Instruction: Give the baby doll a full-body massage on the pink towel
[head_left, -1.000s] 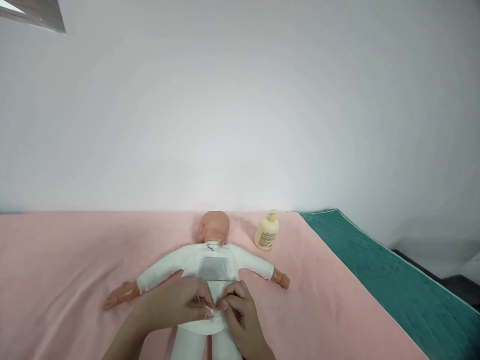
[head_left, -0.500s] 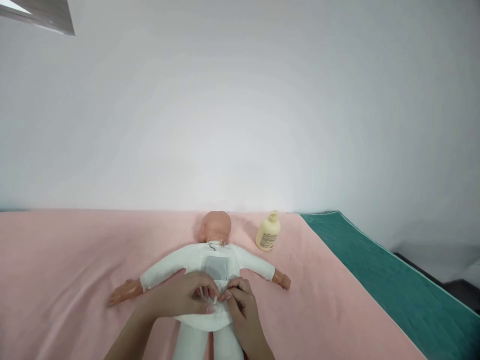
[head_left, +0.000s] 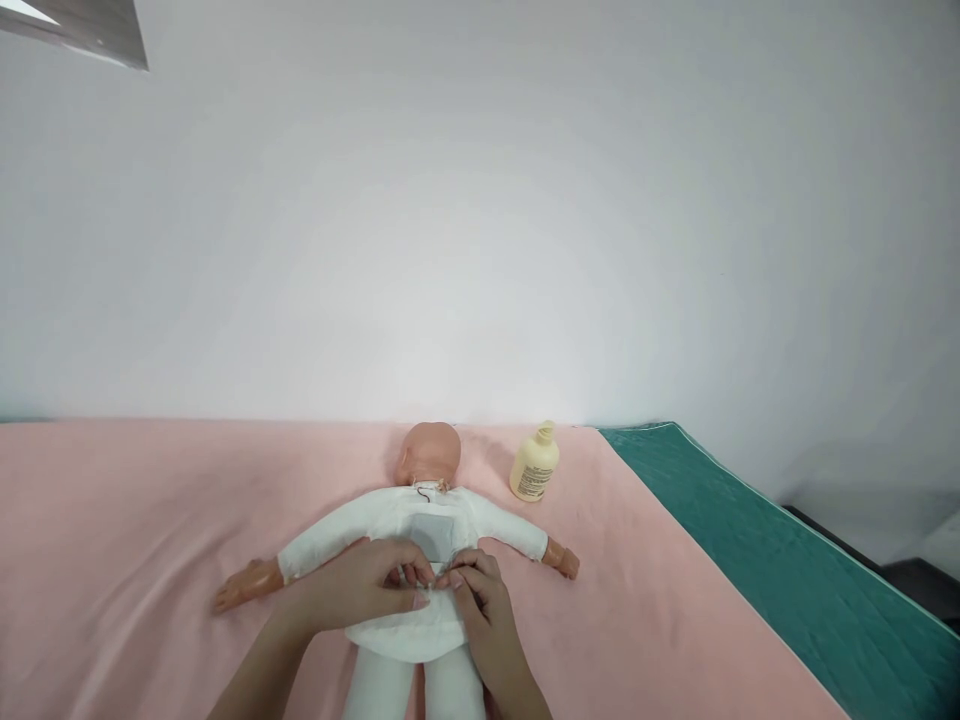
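A doll (head_left: 409,640) with a white cloth body lies face down, its bald head away from me and its arms spread. A grey patch (head_left: 432,537) shows on its upper back, with a dark thread near the neck. My left hand (head_left: 367,585) rests over the middle of the back, fingers curled and pinched at the white cloth. Close beside it, my right hand (head_left: 484,605) has its thumb and fingers pressed together. The fingertips of both hands nearly meet just below the patch. Whatever small thing they pinch is too small to make out.
A pale yellow pump bottle (head_left: 535,465) stands to the right of the doll's head. Pink cloth (head_left: 622,600) covers the surface, with a green sheet (head_left: 750,530) at the right. A white wall rises behind.
Both hands have shifted slightly up the doll's back toward the grey patch. A small white piece that stood out between the fingers no longer shows clearly.
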